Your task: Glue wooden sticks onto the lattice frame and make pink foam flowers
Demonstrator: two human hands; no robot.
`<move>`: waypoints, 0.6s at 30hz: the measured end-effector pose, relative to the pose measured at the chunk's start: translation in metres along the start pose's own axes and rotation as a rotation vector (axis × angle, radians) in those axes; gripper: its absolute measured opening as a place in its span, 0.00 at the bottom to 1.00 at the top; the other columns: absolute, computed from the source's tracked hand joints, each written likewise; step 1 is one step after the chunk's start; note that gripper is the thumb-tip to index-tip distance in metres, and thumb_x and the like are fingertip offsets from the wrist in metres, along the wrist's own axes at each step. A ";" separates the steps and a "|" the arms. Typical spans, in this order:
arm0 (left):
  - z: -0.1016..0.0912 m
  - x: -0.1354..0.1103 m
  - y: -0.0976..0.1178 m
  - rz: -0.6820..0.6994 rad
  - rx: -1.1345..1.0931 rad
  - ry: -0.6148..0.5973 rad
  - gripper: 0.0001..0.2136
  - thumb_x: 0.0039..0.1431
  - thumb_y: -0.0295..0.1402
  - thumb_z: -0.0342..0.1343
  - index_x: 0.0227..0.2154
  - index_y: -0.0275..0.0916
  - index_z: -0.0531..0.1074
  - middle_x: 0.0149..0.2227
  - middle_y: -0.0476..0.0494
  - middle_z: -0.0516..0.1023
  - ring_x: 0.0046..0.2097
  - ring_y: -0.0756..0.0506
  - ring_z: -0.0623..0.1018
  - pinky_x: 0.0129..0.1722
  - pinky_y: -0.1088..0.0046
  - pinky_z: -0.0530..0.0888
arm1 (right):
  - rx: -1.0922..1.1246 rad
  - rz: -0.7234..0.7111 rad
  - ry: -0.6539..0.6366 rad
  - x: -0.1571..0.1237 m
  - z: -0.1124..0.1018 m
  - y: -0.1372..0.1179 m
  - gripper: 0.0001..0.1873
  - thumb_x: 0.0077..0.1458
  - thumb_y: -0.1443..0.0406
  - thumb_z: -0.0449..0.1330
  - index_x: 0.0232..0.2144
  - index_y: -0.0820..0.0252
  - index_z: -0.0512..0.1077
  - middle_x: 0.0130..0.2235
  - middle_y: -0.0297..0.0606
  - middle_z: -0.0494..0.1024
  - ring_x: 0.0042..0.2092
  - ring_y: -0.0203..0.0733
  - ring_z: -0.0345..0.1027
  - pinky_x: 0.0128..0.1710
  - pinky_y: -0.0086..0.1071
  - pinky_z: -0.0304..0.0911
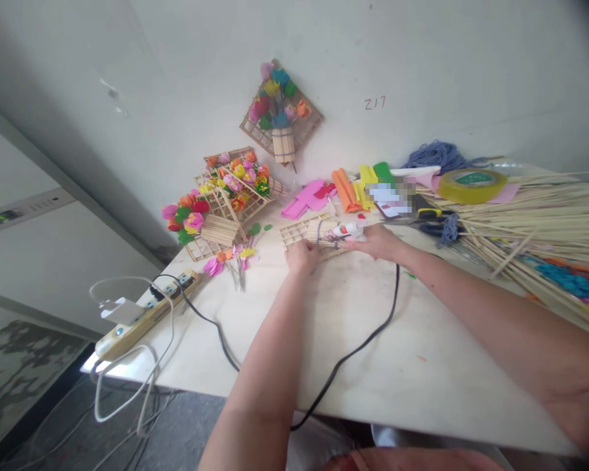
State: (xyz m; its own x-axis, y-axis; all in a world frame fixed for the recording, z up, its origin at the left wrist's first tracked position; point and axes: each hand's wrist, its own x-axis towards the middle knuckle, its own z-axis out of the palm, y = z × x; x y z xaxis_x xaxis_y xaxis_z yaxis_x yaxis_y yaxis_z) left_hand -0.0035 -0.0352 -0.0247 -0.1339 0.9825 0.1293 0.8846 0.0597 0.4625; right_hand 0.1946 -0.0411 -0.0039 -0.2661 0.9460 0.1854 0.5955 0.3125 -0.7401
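- Frame (298, 231), a flat lattice of thin wooden sticks, lies on the table (422, 340) at its far middle, just short of the wall (422, 65).
- Its long axis runs left to right across the table, and the right end sits slightly farther from the person than the left.
- A small bundle of upright sticks is fixed on the frame's right part.
- Left hand (302, 255) rests on the frame's near edge, fingers curled down onto the sticks and gripping them.
- Right hand (380, 241) is closed around a white glue gun (349, 229), which lies nearly level along the same left-to-right line. Its front end is toward the frame, touching or just over it; I cannot tell which.
- A black cord (368, 337) runs from the gun, between the forearms and over the near table edge.
- "217" (374, 103) is handwritten in reddish strokes on the wall.
- A yellow tape roll (471, 185) shows a green label in its core, too small to read.
- Loose sticks (535, 222) are heaped at the right, near blue yarn (439, 156).
- Finished frames with paper flowers (226, 193) stand at the left, and another (281, 118) hangs on the wall.
- Coloured foam sheets (346, 190) lie behind the hands.
- A power strip (144, 314) sits at the left table edge.
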 end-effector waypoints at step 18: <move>0.004 0.003 0.005 -0.038 0.046 -0.005 0.10 0.49 0.31 0.49 0.30 0.43 0.76 0.35 0.42 0.78 0.43 0.43 0.74 0.46 0.65 0.64 | 0.429 0.056 -0.004 -0.001 0.000 0.000 0.24 0.43 0.46 0.58 0.17 0.61 0.62 0.13 0.29 0.60 0.14 0.30 0.54 0.14 0.27 0.52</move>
State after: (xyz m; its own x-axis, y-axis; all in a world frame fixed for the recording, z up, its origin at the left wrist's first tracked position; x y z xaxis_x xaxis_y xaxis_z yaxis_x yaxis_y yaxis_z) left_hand 0.0025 -0.0311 -0.0254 -0.1658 0.9802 0.1082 0.8986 0.1050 0.4261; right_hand 0.1945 -0.0425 -0.0042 -0.2457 0.9598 0.1358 0.2400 0.1960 -0.9508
